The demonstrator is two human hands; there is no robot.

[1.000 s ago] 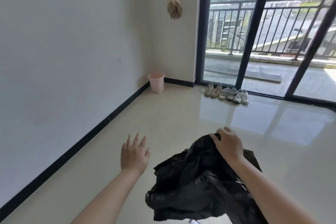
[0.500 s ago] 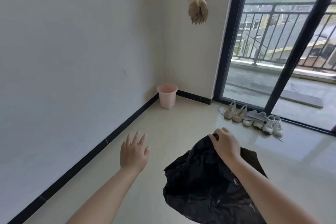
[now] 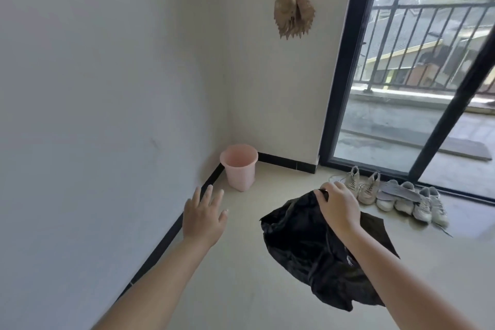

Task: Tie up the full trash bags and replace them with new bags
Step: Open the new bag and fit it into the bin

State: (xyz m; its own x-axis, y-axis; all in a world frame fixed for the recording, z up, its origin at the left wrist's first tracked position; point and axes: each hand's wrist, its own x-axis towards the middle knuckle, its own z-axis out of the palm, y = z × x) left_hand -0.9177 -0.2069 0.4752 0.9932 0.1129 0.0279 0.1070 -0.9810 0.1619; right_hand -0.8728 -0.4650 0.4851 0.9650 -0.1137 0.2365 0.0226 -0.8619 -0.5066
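Note:
A small pink trash bin (image 3: 239,166) stands in the room's corner on the tiled floor, with no bag visible in it. My right hand (image 3: 338,205) is shut on the top of a crumpled black trash bag (image 3: 310,246), which hangs below it in the air. My left hand (image 3: 205,215) is held out in front of me, fingers spread, holding nothing, short of the bin and near the left wall.
White wall (image 3: 93,115) with black baseboard runs along the left. Several pale sneakers (image 3: 396,195) lie by the glass sliding door (image 3: 401,88) on the right. A dried leaf ornament (image 3: 292,5) hangs high on the far wall. Floor lies between me and the bin.
The bin and the corner have grown larger and closer in view as I walk toward them. Both hands keep their pose, the right still gripping the black bag.

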